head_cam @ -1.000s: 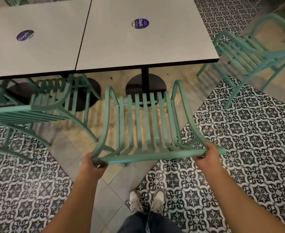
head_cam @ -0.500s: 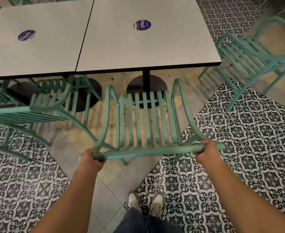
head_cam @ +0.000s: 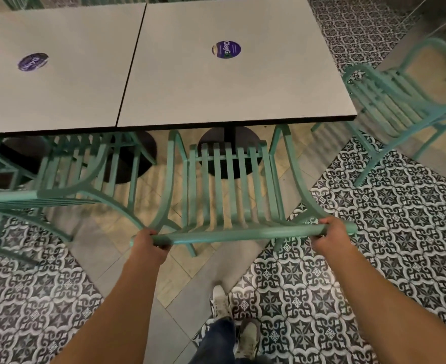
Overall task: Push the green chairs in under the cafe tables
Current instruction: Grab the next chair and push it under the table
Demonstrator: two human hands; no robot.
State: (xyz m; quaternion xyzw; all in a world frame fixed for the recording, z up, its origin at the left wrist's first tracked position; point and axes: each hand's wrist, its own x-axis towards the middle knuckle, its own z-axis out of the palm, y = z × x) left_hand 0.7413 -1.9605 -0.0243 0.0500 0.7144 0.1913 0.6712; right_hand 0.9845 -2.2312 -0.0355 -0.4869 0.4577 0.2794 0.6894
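A green slatted chair (head_cam: pixel 227 190) stands in front of me, facing the right cafe table (head_cam: pixel 242 95). The front of its seat and its arm tips reach the table's near edge. My left hand (head_cam: pixel 148 244) grips the left end of the chair's top back rail. My right hand (head_cam: pixel 328 233) grips the right end of the same rail. Another green chair (head_cam: pixel 66 179) sits at the left, partly under the left table (head_cam: pixel 58 82). A third green chair (head_cam: pixel 400 106) stands apart at the right, beside the table's corner.
Black round table bases (head_cam: pixel 229 153) stand under the tables, the right one just ahead of the held chair. My feet (head_cam: pixel 232 319) are on the patterned floor tiles behind the chair. A glass panel (head_cam: pixel 437 30) runs along the far right.
The chair has slid forward toward the right table with both hands on its back rail; its front now meets the table's edge. I have stepped forward with it.
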